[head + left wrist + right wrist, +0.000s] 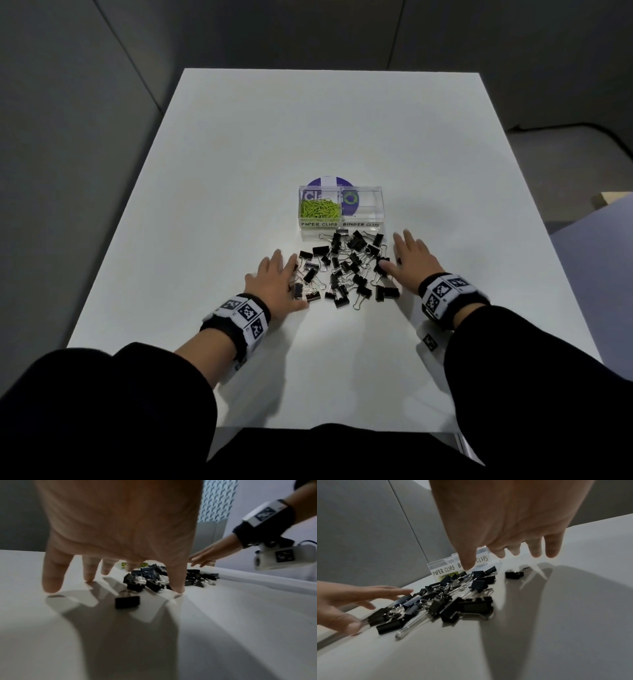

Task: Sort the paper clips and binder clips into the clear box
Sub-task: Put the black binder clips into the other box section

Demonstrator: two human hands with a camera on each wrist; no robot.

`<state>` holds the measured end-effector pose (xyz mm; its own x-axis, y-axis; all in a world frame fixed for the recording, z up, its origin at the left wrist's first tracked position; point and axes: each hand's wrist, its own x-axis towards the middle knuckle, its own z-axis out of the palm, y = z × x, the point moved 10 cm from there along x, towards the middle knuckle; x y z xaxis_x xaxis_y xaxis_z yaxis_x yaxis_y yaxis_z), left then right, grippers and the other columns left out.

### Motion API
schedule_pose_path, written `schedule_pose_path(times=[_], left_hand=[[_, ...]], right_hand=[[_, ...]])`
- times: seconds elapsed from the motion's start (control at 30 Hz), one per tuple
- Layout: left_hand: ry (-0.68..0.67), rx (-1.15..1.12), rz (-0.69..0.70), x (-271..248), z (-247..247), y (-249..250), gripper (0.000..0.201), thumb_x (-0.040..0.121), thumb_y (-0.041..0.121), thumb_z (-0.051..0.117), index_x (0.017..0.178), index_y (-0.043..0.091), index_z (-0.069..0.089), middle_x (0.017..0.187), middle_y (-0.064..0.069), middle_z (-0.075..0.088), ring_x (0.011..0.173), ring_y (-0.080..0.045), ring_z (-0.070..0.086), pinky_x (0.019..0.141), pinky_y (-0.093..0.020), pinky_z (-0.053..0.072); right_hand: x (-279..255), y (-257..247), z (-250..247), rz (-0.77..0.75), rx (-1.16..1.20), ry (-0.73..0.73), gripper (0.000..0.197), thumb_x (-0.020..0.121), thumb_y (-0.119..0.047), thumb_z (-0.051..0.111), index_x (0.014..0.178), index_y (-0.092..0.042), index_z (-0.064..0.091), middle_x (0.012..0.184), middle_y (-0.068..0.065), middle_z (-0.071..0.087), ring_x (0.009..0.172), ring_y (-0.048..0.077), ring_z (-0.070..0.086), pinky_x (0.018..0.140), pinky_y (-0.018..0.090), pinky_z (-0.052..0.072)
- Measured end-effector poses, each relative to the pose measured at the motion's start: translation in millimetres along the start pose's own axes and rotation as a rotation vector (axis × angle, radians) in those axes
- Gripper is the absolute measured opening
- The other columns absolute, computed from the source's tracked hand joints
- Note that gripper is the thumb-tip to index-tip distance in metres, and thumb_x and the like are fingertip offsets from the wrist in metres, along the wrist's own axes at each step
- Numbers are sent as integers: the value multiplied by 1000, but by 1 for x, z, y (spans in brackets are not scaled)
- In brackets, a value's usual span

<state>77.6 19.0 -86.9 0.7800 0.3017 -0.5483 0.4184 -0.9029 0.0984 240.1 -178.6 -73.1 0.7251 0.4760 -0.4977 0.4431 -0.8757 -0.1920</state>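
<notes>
Beside binder clips (346,265) | left hand (274,281) fingers spread, holding nothing | right hand (409,258) likewise

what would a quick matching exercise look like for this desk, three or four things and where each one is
Column 1:
1. green paper clips
2. black binder clips
3. left hand
4. right hand

Column 2:
a. open, at the pile's right edge
b. inside the clear box, left compartment
c. open, at the pile's left edge
d. loose on the table, in front of the box

Pairs: 1-b, 2-d, 3-c, 4-a
</notes>
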Motion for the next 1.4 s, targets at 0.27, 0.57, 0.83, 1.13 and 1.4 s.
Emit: schedule_pose_path(times=[0.27, 0.57, 0.83, 1.13, 1.4], left_hand=[[21, -17, 85, -9, 14, 35, 85, 91, 49, 45, 148, 21, -13, 157, -12, -12, 146, -31, -3, 118, -47, 15], [43, -230, 10, -5, -3, 19, 107, 70, 41, 76, 148, 27, 4, 144, -10, 21, 126, -30, 36, 98, -42, 45], [79, -461, 47, 3, -7, 36, 71, 75, 13, 74, 136, 25, 38, 131, -10, 30, 115, -28, 48, 100, -32, 41], [86, -397, 94, 4, -9, 46, 42, 81, 11, 63, 120, 18, 48, 122, -10, 38, 98, -27, 54, 84, -33, 48], [66, -371, 147, 6, -11, 47, 41, 86, 11, 57, 126, 20, 51, 121, -11, 45, 103, -29, 55, 90, -32, 45]], right_hand=[[-14, -48, 29, -137, 12, -130, 85, 90, -57, 41, 149, -20, -8, 158, 11, -8, 146, 31, -4, 118, 43, 8], [-41, -13, 34, -22, 4, -86, 119, 62, -49, 79, 148, -26, -2, 150, 8, 13, 132, 30, 29, 97, 44, 44], [-27, -33, 37, 18, 188, -71, 99, 67, -28, 79, 143, -31, 16, 143, 13, 18, 122, 34, 41, 93, 43, 48], [-19, -48, 29, 5, 192, -45, 61, 76, -13, 66, 129, -21, 35, 125, 14, 33, 97, 35, 58, 85, 43, 53], [-16, -53, 28, -25, 139, -20, 40, 86, -5, 52, 123, -18, 44, 123, 16, 37, 75, 28, 51, 72, 34, 48]])
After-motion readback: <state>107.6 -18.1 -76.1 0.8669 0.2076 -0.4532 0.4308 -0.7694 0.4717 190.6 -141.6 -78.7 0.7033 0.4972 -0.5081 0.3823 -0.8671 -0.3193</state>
